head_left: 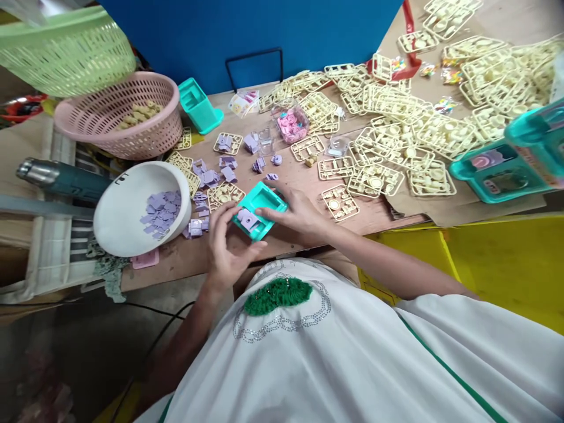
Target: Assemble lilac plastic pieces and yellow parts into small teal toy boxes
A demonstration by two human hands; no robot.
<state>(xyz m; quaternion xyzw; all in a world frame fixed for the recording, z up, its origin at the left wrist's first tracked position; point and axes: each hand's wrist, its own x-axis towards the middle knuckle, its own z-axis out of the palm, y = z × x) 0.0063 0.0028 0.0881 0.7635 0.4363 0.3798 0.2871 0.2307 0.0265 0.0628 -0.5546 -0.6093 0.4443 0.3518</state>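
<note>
A teal plastic toy housing [268, 202] is held between both hands just above the table's front edge. A lilac plastic piece [248, 220] sits in its lower left part, beside a recessed opening. My left hand [224, 247] grips the left end, fingers along the far side and thumb near the bottom corner. My right hand [293, 208] holds the right side, its thumb lying across the top face near the lilac piece. Loose lilac parts [211, 174] are scattered on the table just beyond my left hand.
A white bowl [103, 202] of lilac pieces stands left, below a pink basket [117, 129] and a green basket [74, 59]. Cream part frames [374, 176] spread across the right. Another teal housing [198, 106] stands behind; assembled teal toys [497, 170] lie far right. A blue panel [308, 41] closes the back.
</note>
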